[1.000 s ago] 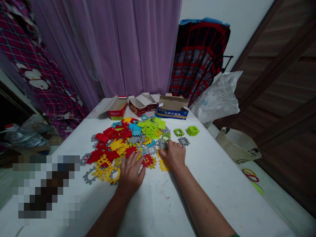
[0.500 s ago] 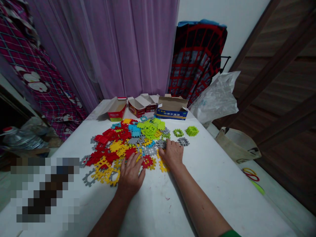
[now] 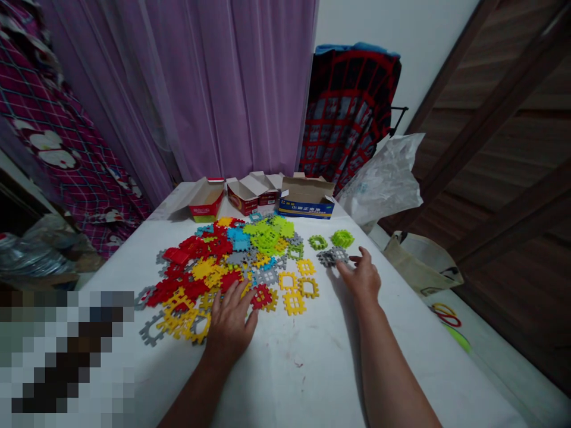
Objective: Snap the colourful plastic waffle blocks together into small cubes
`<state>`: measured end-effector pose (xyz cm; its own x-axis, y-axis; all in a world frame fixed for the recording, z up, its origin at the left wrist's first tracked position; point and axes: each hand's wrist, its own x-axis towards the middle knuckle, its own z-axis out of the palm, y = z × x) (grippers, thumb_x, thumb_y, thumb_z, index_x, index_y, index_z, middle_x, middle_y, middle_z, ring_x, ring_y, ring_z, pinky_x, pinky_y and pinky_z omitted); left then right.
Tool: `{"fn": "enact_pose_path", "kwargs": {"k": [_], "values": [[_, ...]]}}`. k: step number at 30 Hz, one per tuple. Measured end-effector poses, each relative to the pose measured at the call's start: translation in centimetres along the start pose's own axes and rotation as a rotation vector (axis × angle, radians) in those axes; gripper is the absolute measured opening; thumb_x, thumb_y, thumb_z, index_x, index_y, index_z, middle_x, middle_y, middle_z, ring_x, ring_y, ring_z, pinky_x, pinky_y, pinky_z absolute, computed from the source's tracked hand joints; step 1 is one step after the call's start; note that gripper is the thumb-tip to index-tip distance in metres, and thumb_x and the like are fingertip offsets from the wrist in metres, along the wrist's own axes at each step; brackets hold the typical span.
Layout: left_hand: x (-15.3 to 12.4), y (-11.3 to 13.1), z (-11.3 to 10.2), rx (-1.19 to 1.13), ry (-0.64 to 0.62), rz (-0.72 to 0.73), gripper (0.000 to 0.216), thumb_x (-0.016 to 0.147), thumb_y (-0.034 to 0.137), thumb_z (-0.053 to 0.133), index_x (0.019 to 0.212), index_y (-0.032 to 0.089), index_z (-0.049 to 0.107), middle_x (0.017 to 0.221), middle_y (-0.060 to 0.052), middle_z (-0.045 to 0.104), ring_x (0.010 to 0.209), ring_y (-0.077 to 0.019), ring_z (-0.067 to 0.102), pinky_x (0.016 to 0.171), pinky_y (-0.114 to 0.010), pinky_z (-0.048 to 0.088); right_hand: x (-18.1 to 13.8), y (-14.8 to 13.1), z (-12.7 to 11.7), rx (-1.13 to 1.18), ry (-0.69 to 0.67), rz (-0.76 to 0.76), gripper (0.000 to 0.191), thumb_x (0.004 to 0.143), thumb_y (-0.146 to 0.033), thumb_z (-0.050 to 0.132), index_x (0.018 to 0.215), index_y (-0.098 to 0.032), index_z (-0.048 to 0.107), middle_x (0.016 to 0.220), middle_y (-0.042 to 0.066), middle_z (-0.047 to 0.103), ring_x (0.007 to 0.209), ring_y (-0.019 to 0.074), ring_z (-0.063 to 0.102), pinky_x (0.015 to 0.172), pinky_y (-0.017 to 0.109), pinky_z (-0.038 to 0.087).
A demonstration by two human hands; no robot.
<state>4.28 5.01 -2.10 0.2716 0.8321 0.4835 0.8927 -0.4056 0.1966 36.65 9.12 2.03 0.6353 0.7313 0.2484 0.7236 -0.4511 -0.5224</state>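
A wide heap of notched plastic building pieces in red, yellow, grey, blue and green lies on the white table. My left hand rests at the heap's near edge, fingers stretched out beside a small red window piece. To the right, my right hand is open, thumb and fingers apart, just beside two grey pieces. Behind these sit a green ring of joined pieces and a closed green block. Several yellow pieces lie flat between my hands.
Open cardboard boxes stand along the table's back edge, among them a red one and a blue one. A clear plastic bag and a cream bag are off the right side. A purple curtain hangs behind.
My right hand has moved right, away from the heap, and a second grey piece now lies beside the first. The yellow pieces it covered are visible. My left hand stays at the heap.
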Motion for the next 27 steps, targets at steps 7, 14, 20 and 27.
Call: {"fn": "enact_pose_path", "kwargs": {"k": [7,14,20,27], "values": [[0.1,0.0,-0.1,-0.002,-0.017,0.0,0.039,0.091,0.027,0.047,0.125,0.028,0.066,0.144,-0.007,0.058,0.136,-0.0285,0.05,0.12,-0.054,0.024,0.1,-0.7,1.1,-0.044,-0.042,-0.059,0.076,0.08,-0.045,0.063,0.146,-0.016,0.037,0.114,0.009,0.071,0.106,0.029,0.062,0.083,0.037,0.043],[0.0,0.0,-0.1,-0.009,-0.003,0.006,0.039,0.091,0.027,0.048,0.124,0.027,0.067,0.145,-0.007,0.057,0.136,-0.0282,0.05,0.121,-0.053,0.022,-0.1,-0.9,1.3,-0.112,-0.047,-0.075,0.078,0.081,-0.048,0.061,0.147,-0.015,0.036,0.113,0.009,0.071,0.105,0.0285,0.061,0.083,0.036,0.042],[0.0,0.0,-0.1,-0.002,-0.006,0.004,0.038,0.092,0.027,0.047,0.124,0.027,0.067,0.145,-0.007,0.057,0.136,-0.0286,0.051,0.12,-0.053,0.023,-0.2,-1.4,1.2,-0.152,-0.076,-0.071,0.078,0.082,-0.048,0.061,0.147,-0.012,0.036,0.112,0.011,0.072,0.105,0.0301,0.061,0.082,0.037,0.043],[0.0,0.0,0.0,-0.001,0.005,0.0,0.038,0.091,0.028,0.048,0.124,0.028,0.067,0.144,-0.007,0.058,0.136,-0.0274,0.05,0.121,-0.052,0.021,-0.2,-1.5,1.0,-0.162,-0.085,-0.065,0.078,0.081,-0.047,0.061,0.147,-0.014,0.037,0.112,0.011,0.072,0.105,0.0301,0.061,0.083,0.038,0.044]]}}
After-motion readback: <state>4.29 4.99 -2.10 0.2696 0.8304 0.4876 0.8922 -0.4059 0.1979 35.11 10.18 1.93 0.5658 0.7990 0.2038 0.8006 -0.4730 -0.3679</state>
